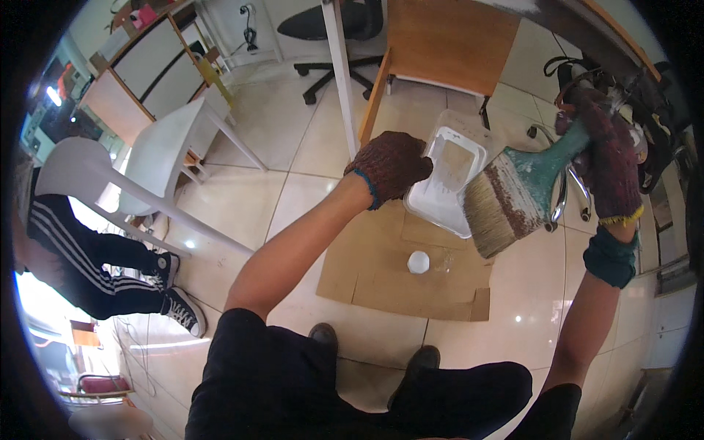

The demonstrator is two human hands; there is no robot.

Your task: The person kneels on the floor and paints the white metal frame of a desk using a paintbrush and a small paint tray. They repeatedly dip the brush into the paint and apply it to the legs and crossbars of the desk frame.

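My right hand (pixel 610 150), in a dark maroon knitted glove with a yellow cuff edge, grips a wide paintbrush (pixel 522 192) by its worn green handle. The brush's pale bristles point down and left, and its ferrule is stained brown and white. In a matching glove, my left hand (pixel 392 167) is closed beside a white plastic tray (pixel 447 180); whether its fingers hold anything is hidden. The tray shows wet-looking white inside, and clear plastic shows at its far end. Below, a small white lid-like piece (pixel 418 262) lies on flattened cardboard (pixel 378 282).
A pale post (pixel 339 70) stands beyond my left hand. An orange-brown wooden panel (pixel 447 48) and a black swivel chair (pixel 334 22) are at the back. At left, a person in striped black trousers (pixel 88 264) sits near a white chair (pixel 73 169). Bags (pixel 653 139) crowd the right.
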